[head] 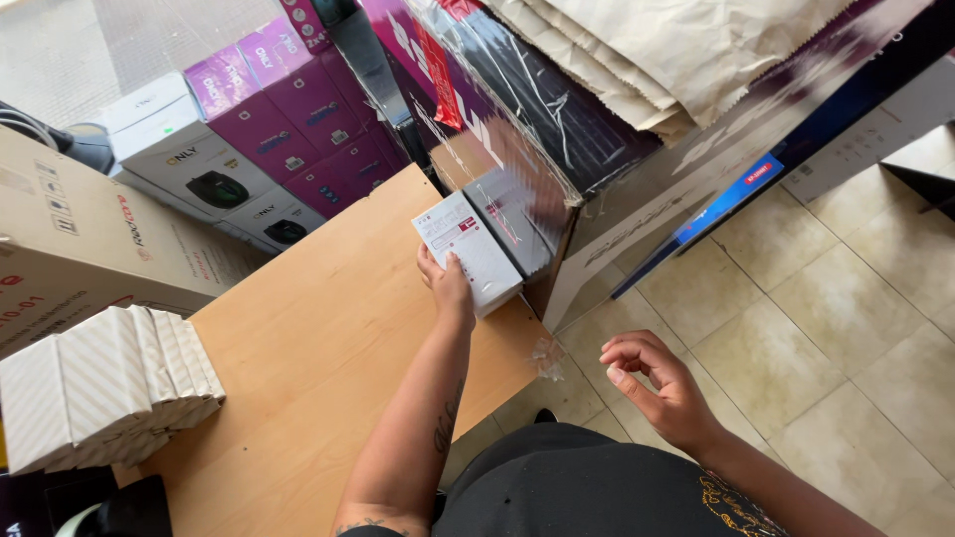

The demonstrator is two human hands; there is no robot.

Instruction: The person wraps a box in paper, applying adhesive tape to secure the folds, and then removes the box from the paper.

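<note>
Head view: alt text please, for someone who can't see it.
The left hand holds a small white box on a wooden table, against a plastic-wrapped carton. The right hand hangs free above the tiled floor.

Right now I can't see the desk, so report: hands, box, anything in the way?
Left hand grips small white box on wooden table. Right hand empty, off the edge. Large carton touching the box.
</note>
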